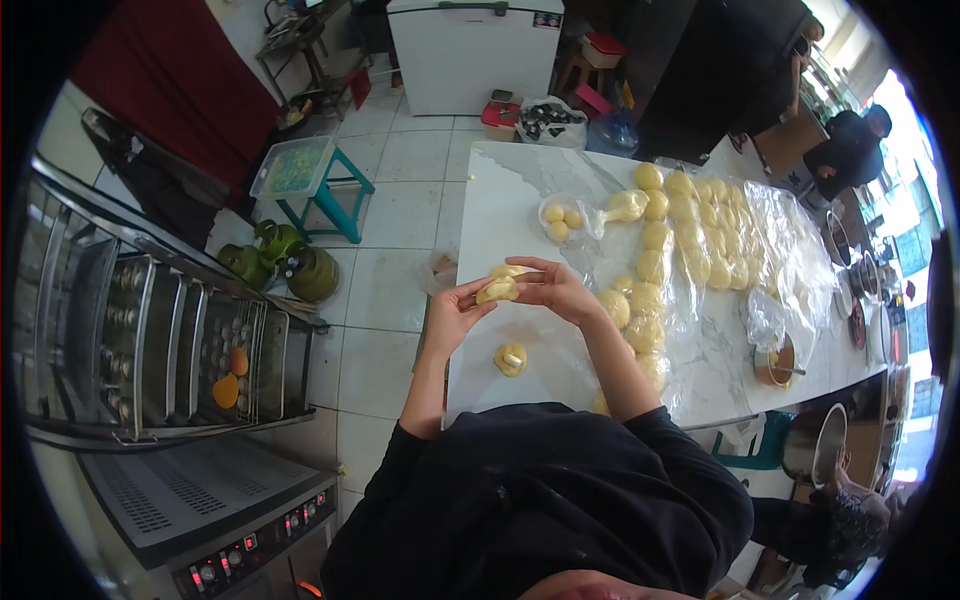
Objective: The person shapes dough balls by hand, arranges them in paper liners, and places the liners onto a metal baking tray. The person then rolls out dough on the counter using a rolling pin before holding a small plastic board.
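Both hands are raised over the near left part of the marble-patterned table (pixel 520 170). Between them is a piece of yellow dough (pixel 497 290), folded or pulled open. My left hand (pixel 452 312) grips it from the left with fingers and thumb. My right hand (pixel 560 292) holds its other side, fingers bent over the top. Below the hands, a round of dough (pixel 510 359) with a pale piece on top lies on the table. Ahead, a small bowl (pixel 546 204) contains several yellow balls. To the right, rows of dough balls (pixel 650 300) lie partly under clear plastic sheet (pixel 690 330).
On the left stand a tray rack (pixel 150 340) and an oven (pixel 230 520) with lit controls. Green gas cylinders (pixel 312 272) and a teal stool (pixel 345 195) are on the floor. A white chest freezer (pixel 475 60) is ahead. Other people (pixel 850 150) are at the right.
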